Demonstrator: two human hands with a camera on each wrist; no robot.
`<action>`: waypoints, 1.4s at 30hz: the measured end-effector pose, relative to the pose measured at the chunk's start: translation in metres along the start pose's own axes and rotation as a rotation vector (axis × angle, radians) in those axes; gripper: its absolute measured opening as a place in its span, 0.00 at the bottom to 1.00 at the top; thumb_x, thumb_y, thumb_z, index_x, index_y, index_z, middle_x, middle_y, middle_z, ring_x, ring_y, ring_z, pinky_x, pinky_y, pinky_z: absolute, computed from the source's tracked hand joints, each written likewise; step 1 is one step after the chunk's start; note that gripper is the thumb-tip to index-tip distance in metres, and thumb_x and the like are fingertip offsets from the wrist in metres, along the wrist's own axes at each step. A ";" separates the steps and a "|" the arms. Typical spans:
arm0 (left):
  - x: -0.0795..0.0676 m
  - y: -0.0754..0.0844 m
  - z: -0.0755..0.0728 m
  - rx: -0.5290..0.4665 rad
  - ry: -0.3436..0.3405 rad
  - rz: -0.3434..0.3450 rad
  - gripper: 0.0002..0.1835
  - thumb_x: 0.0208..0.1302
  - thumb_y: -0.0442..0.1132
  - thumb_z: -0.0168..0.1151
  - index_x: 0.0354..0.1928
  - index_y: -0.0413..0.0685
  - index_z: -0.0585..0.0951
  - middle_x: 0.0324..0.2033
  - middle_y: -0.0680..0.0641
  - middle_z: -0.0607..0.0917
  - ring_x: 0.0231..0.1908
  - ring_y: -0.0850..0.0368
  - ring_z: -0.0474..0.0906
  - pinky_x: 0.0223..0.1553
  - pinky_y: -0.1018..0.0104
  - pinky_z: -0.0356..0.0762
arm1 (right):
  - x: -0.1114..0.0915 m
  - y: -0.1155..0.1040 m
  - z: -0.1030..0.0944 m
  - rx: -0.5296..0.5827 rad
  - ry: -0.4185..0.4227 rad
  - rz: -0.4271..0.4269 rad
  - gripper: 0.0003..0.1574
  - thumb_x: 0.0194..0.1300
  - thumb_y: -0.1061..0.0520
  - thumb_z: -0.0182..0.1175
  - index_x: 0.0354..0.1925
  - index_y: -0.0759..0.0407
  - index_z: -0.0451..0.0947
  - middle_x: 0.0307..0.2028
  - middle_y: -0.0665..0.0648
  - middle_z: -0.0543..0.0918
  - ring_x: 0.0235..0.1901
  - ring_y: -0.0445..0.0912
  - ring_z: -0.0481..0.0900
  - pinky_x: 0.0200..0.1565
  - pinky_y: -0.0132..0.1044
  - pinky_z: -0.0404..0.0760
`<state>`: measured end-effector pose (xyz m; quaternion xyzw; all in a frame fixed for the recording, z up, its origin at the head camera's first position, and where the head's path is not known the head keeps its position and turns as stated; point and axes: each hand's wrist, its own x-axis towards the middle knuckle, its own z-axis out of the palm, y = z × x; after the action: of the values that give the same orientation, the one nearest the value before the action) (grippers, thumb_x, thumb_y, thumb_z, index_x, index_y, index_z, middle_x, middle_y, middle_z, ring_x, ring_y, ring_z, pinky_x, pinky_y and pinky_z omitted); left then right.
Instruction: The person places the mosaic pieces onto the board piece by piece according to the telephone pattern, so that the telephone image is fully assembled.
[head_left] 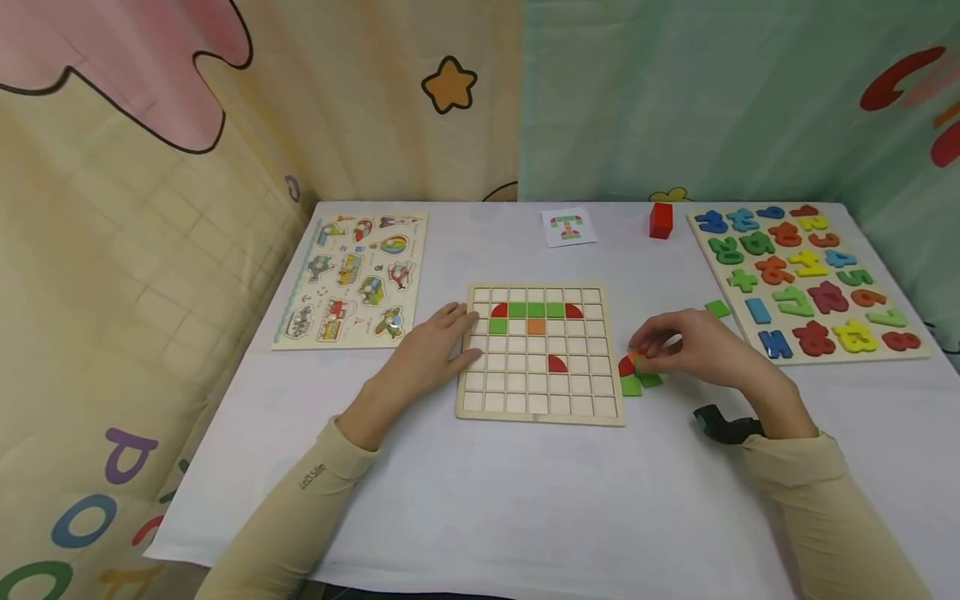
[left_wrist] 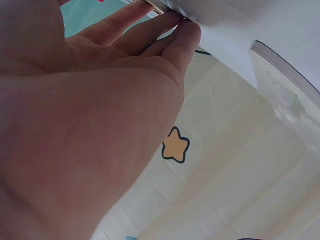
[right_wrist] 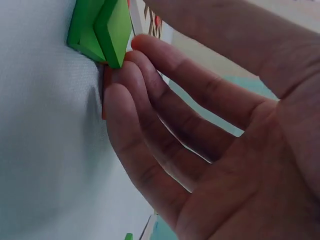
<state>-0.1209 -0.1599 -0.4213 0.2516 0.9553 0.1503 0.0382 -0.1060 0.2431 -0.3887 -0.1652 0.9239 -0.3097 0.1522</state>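
Note:
A wooden grid board lies flat before me. It holds green square tiles in a row between two red quarter-round tiles, with one green and one orange square below and a lone red quarter-round lower down. My left hand rests at the board's left edge, fingers extended and thumb on the rim. To the right of the board, my right hand reaches over a small heap of tiles, its fingertips touching it. The heap shows green tiles, one tilted over another, plus red and orange ones.
A pattern card and a red block are at the back. A picture puzzle lies left, a number puzzle board right. One loose green tile lies beyond my right hand. A black item is by that wrist.

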 end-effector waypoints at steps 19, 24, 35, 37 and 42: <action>-0.001 0.001 0.001 -0.028 0.001 -0.001 0.34 0.76 0.51 0.65 0.77 0.43 0.71 0.78 0.38 0.68 0.80 0.39 0.60 0.76 0.42 0.66 | -0.001 0.001 0.005 -0.094 -0.001 -0.023 0.14 0.58 0.62 0.77 0.43 0.55 0.85 0.34 0.51 0.81 0.38 0.48 0.77 0.38 0.32 0.81; -0.001 0.001 -0.001 -0.024 0.001 -0.006 0.34 0.76 0.51 0.65 0.77 0.43 0.71 0.78 0.38 0.68 0.79 0.39 0.60 0.76 0.42 0.66 | 0.000 -0.003 0.004 -0.089 0.026 -0.049 0.09 0.62 0.61 0.76 0.41 0.54 0.86 0.33 0.49 0.82 0.38 0.47 0.77 0.38 0.32 0.81; -0.002 0.001 -0.002 -0.012 -0.005 -0.010 0.35 0.75 0.52 0.65 0.76 0.44 0.71 0.78 0.38 0.68 0.80 0.40 0.60 0.77 0.43 0.66 | 0.024 -0.037 0.014 -0.044 0.015 -0.142 0.08 0.69 0.58 0.72 0.46 0.54 0.89 0.38 0.49 0.87 0.40 0.45 0.80 0.43 0.35 0.85; -0.002 0.001 -0.001 -0.015 -0.004 -0.006 0.34 0.75 0.52 0.65 0.76 0.43 0.71 0.77 0.38 0.68 0.80 0.40 0.60 0.77 0.44 0.66 | 0.031 -0.048 0.019 -0.050 0.010 -0.155 0.07 0.68 0.59 0.72 0.45 0.55 0.89 0.38 0.49 0.88 0.40 0.45 0.80 0.44 0.37 0.85; -0.002 0.001 -0.002 -0.014 0.002 0.006 0.34 0.76 0.51 0.65 0.76 0.43 0.72 0.77 0.37 0.69 0.79 0.39 0.61 0.76 0.43 0.66 | 0.048 -0.070 0.033 -0.033 -0.017 -0.213 0.05 0.68 0.60 0.72 0.43 0.55 0.89 0.38 0.50 0.88 0.39 0.46 0.81 0.45 0.40 0.84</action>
<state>-0.1194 -0.1607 -0.4196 0.2538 0.9536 0.1571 0.0385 -0.1216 0.1538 -0.3792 -0.2674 0.9049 -0.3074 0.1233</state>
